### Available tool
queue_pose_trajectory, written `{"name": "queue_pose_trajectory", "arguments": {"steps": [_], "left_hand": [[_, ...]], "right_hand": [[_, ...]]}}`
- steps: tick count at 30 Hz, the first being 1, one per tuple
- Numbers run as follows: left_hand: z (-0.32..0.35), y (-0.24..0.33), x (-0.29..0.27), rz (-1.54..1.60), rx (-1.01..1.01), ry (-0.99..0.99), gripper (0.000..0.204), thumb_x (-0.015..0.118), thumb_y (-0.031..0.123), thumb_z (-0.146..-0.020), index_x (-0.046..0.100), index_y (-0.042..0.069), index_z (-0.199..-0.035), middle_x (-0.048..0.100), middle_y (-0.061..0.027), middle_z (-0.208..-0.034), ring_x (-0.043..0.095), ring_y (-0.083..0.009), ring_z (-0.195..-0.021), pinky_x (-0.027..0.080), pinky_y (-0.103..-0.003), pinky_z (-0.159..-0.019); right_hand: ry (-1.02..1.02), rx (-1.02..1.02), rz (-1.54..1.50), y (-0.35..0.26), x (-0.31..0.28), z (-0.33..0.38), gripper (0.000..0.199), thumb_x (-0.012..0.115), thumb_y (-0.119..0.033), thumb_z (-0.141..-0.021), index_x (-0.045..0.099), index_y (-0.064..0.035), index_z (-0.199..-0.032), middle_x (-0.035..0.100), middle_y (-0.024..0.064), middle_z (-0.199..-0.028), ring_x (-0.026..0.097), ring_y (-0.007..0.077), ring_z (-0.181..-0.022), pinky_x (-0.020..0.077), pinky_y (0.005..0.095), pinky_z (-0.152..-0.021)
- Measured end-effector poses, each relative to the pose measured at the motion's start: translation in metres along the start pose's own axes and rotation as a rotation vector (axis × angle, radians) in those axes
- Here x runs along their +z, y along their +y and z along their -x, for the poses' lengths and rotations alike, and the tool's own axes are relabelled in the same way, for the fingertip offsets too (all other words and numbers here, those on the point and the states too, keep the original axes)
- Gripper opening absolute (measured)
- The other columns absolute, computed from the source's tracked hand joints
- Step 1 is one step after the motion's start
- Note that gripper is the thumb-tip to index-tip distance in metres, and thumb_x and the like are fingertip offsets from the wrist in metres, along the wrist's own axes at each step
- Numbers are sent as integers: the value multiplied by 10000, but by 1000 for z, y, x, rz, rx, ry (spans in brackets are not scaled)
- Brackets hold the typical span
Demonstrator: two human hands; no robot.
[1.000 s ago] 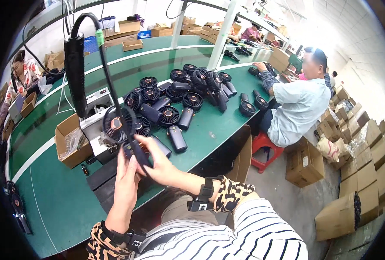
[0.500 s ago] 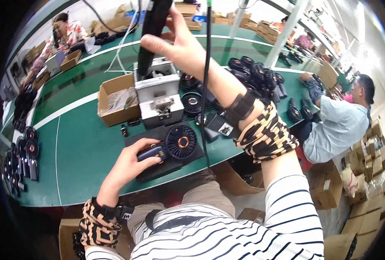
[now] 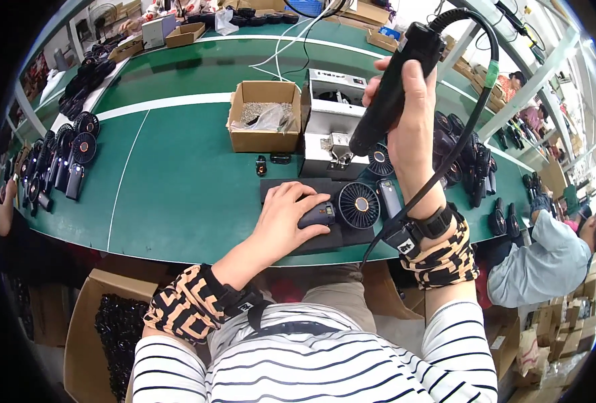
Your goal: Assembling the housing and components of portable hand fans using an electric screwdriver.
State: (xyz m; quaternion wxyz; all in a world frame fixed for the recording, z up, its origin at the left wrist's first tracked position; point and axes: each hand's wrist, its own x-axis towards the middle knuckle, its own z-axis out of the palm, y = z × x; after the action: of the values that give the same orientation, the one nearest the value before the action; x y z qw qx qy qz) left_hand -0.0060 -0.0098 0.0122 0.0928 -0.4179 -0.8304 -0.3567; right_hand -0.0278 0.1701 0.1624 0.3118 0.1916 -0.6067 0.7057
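My left hand (image 3: 286, 218) is closed around the dark handle of a small handheld fan (image 3: 359, 205). The fan lies on a black mat (image 3: 319, 242) near the table's front edge, its round grille to the right. Raised above it, my right hand (image 3: 412, 111) is wrapped around a black electric screwdriver (image 3: 393, 87), with a cord curving from its top. The screwdriver slants down to the left. Its lower end comes in front of the metal fitting on a light grey box-shaped machine (image 3: 318, 161); whether they touch I cannot tell.
A cardboard box (image 3: 264, 141) with small metal parts and a plastic bag stands left of the machine. Two small black parts (image 3: 262, 166) lie before it. Fans cluster at left (image 3: 84, 147) and right (image 3: 469, 164). The cord (image 3: 439, 174) crosses my right forearm. A co-worker (image 3: 539, 258) sits at right.
The screwdriver has come down and toward me from above the machine's back to its front. My left hand stays on the fan. The view has shifted left.
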Motion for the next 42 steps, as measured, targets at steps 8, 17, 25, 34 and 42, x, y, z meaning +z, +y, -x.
{"name": "queue_pose_trajectory", "arguments": {"steps": [8, 17, 25, 34, 42], "left_hand": [[-2, 1, 9, -64, -20, 23, 547, 774, 338, -721, 629, 118, -1200, 566, -75, -1241, 462, -273, -1222, 290, -440, -1045], [-3, 7, 10, -129, -60, 9, 526, 758, 318, -737, 612, 80, -1183, 592, -66, -1225, 470, -260, -1226, 308, -449, -1040], [-3, 6, 15, -119, -38, 93, 493, 766, 288, -730, 617, 78, -1150, 585, -70, -1233, 479, -266, -1223, 312, -436, -1039], [-1, 7, 15, -96, -56, 75, 500, 765, 304, -733, 621, 85, -1159, 585, -68, -1240, 474, -269, -1232, 307, -427, -1053], [-4, 2, 10, -79, -33, 20, 511, 756, 329, -736, 623, 78, -1161, 588, -65, -1259, 464, -273, -1254, 306, -432, -1062]], "right_hand": [[-81, -72, -12, 35, -6, -11, 741, 408, -667, -907, 428, -37, -1296, 552, 57, -842, 545, 117, -583, 449, 243, -512], [-75, -47, 4, 48, -13, -5, 875, 390, -740, -856, 374, -24, -1359, 539, 58, -787, 531, 135, -539, 444, 258, -496], [-144, -7, -11, 23, -8, 31, 979, 373, -805, -802, 284, -53, -1422, 561, 104, -898, 530, 126, -522, 445, 248, -479], [-119, -118, 31, 25, -11, 12, 941, 362, -780, -829, 285, -45, -1411, 570, 110, -921, 529, 128, -531, 444, 247, -492], [-45, -91, 55, 45, -7, 1, 893, 399, -762, -825, 357, -52, -1365, 557, 81, -854, 529, 137, -552, 447, 271, -500]]}}
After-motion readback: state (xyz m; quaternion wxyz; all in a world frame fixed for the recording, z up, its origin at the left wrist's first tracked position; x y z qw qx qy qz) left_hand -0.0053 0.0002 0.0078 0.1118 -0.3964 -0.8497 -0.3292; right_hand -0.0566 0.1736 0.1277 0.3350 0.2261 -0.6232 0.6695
